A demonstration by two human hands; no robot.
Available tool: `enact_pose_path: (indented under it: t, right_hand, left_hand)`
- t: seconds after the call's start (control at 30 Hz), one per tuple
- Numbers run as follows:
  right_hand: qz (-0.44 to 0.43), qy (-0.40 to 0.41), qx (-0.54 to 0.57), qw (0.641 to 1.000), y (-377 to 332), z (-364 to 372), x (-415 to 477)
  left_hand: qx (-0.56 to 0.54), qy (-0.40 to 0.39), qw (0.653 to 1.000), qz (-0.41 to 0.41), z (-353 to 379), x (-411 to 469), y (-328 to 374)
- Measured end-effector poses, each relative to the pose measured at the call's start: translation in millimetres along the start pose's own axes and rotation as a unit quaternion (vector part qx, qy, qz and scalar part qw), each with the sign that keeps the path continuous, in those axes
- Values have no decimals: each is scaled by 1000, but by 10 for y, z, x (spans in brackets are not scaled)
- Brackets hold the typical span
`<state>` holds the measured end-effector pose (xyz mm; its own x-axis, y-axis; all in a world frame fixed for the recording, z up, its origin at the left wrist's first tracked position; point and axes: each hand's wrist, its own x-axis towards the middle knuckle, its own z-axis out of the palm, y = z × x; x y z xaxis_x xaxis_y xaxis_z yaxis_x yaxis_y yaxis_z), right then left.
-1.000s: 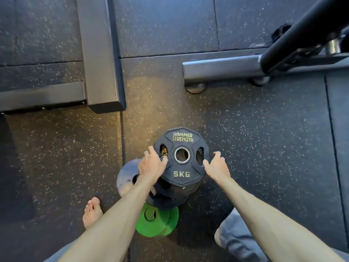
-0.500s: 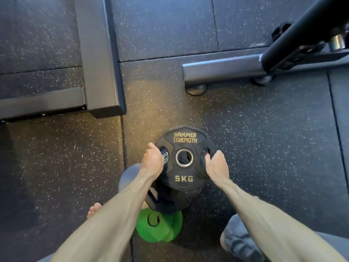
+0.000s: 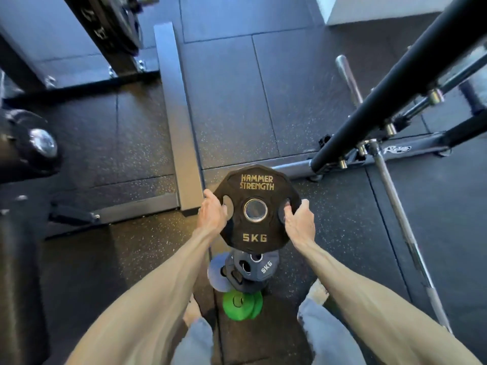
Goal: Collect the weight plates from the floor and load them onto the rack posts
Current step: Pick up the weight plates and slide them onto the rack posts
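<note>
A black 5 kg Hammer Strength plate [image 3: 255, 222] is held flat in the air above the floor. My left hand [image 3: 212, 213] grips its left edge, and my right hand [image 3: 299, 218] grips its right edge with fingers in the grip slot. Directly below, on the floor, lie another black 5 kg plate [image 3: 254, 270], a grey plate [image 3: 216, 272] partly under it, and green plates [image 3: 241, 302] nearest my feet. A rack post with a chrome end cap [image 3: 42, 143] sticks out at the left edge. Another loaded plate [image 3: 116, 19] hangs on the rack at top left.
A grey rack base beam [image 3: 179, 122] runs across the floor ahead of me. A black slanted frame tube [image 3: 400, 83] and its base [image 3: 295, 169] stand to the right. A chrome barbell [image 3: 403, 225] lies along the floor at right.
Both hands closed on the top 5 kg plate and lifted it off the stack. My view rose and widened, showing the rack at left and the barbell at right.
</note>
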<state>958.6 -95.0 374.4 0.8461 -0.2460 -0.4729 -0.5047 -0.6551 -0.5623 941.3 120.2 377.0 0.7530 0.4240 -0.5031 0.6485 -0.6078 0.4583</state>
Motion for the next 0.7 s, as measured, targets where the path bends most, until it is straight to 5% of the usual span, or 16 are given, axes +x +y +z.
enact_pose_path:
  t: [0.37,0.7]
  right_hand:
    - [-144,170,181,958,-2646,-999,-1039]
    - [-225,275,316,880,-4435,-1927,-359]
  left_hand:
    - [-142,99,971,162,-2812,-192,1052]
    - [-187,234,888,348,-4146,559,2585]
